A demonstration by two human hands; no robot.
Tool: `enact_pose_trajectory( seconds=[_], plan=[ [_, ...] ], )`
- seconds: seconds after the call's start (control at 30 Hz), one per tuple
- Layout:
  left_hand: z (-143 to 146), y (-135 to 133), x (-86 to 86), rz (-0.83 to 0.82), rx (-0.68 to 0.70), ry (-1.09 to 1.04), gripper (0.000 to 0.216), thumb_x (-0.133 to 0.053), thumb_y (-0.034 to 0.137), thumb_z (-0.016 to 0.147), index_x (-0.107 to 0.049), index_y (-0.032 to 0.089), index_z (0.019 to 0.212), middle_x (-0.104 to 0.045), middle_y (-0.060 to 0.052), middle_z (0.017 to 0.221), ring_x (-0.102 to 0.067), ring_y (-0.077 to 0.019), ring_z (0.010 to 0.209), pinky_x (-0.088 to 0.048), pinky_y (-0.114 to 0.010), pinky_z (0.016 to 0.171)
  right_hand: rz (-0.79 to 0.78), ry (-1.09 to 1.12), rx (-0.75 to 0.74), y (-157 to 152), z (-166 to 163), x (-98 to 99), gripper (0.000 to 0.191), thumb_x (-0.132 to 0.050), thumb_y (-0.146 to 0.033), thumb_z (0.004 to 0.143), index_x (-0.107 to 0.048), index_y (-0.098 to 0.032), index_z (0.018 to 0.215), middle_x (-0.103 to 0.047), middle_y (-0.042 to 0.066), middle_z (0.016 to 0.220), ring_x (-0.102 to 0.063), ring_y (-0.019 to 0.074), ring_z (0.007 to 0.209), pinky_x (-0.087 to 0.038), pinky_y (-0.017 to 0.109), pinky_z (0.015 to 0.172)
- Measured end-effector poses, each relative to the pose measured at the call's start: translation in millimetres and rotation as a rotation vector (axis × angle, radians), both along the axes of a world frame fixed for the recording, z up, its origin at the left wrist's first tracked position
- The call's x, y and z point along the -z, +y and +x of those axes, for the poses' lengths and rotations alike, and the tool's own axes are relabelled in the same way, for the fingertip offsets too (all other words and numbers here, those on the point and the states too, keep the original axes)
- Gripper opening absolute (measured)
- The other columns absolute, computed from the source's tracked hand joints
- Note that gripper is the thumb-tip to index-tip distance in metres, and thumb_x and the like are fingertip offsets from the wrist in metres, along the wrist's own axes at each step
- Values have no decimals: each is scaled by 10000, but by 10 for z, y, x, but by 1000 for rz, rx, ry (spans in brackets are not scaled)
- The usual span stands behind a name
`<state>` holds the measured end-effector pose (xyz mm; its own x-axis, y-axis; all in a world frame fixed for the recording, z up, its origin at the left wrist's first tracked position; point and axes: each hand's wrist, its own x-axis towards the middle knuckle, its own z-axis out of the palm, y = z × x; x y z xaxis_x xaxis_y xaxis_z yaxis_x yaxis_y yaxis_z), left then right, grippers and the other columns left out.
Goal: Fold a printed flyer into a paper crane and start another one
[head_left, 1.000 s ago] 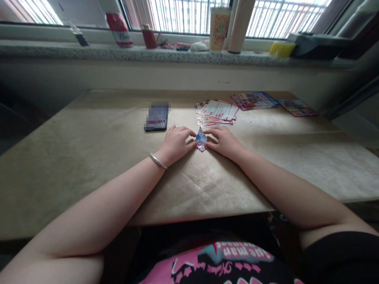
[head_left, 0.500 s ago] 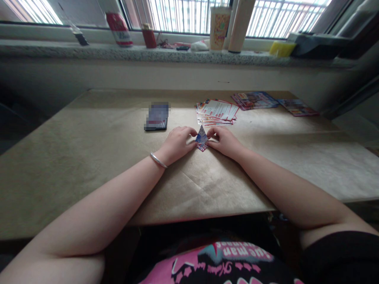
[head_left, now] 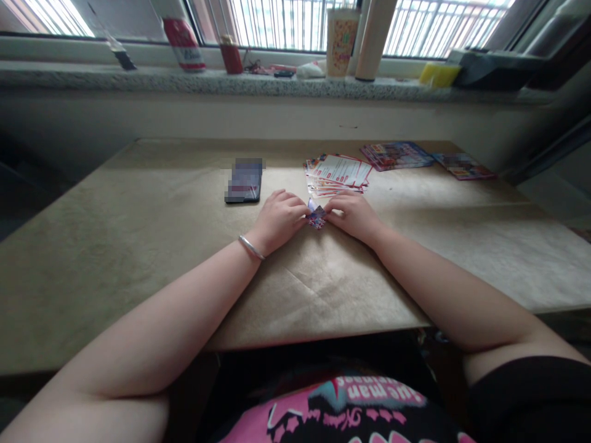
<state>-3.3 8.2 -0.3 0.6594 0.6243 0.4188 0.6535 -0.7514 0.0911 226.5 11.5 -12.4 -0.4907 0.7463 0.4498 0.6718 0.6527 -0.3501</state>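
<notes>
Head view: left hand point(head_left: 281, 216) and right hand point(head_left: 353, 215) each pinch one side of the small, folded, blue-and-red printed paper point(head_left: 316, 219). Paper location: between the near and far edges of the beige counter point(head_left: 295, 301).

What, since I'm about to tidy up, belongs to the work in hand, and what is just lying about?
In use:
left hand
right hand
small folded paper between them

Apparently lying about:
dark phone
fanned printed sheets (possibly related)
colourful booklets
red-and-white can
patterned cup
yellow object
</notes>
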Motion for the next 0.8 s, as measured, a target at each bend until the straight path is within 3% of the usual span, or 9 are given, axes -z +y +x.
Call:
enact_pose_trajectory(
  seconds=[0.13, 0.43, 0.8],
  plan=[
    [-19, -17, 13, 39, 16, -6, 190, -557, 317, 944, -741, 272, 936, -749, -13, 1007, -620, -211, 1020, -325, -443, 1051, 36, -70, -62, -15, 14, -55, 169, -605, -273, 875, -773, -257, 879, -749, 44, 905, -625, 219, 931, -451, 388, 918],
    [-38, -7, 16, 73, 87, 40, 199, -556, 277, 942, -752, 266, 975, -754, -19, 983, -628, -186, 947, -394, -386, 974, 134, -178, -121, -16, 27, -46, 206, -598, -218, 888, -792, -247, 949, -753, 47, 901, -617, 209, 868, -460, 353, 845],
    [-21, -63, -18, 120, 97, 122, 263, -507, 188, 908, -757, 245, 968, -743, -37, 1002, -638, -195, 945, -398, -430, 1015, 117, -245, -133, -61, 25, -65, 280, -575, -201, 900, -777, -324, 1051, -736, 45, 939, -603, 196, 864, -433, 345, 806]
  ],
)
